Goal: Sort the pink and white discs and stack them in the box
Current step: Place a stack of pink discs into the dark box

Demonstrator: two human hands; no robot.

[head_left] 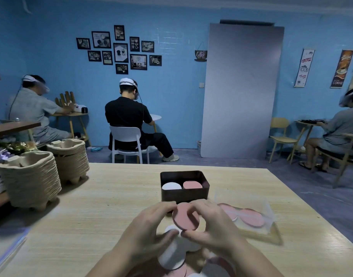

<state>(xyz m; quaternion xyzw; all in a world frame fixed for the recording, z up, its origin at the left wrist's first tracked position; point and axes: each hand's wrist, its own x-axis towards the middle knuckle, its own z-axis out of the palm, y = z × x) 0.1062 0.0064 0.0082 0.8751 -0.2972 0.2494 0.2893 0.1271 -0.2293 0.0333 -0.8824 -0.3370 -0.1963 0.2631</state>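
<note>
Wooden table [111,196]: left hand [149,226] and right hand [209,224] pinch one pink disc [185,217].

A light wooden table [115,196] carries a dark box [184,194] near its far edge, a clear plastic tray [249,218] toward the right edge, and loose discs [171,256] at the near edge.

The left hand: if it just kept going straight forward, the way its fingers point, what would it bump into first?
Probably the dark box. The left hand, gripping a pink disc together with the right hand, points forward and slightly right, toward the box's near wall. Depth is hard to judge from one view.
</note>
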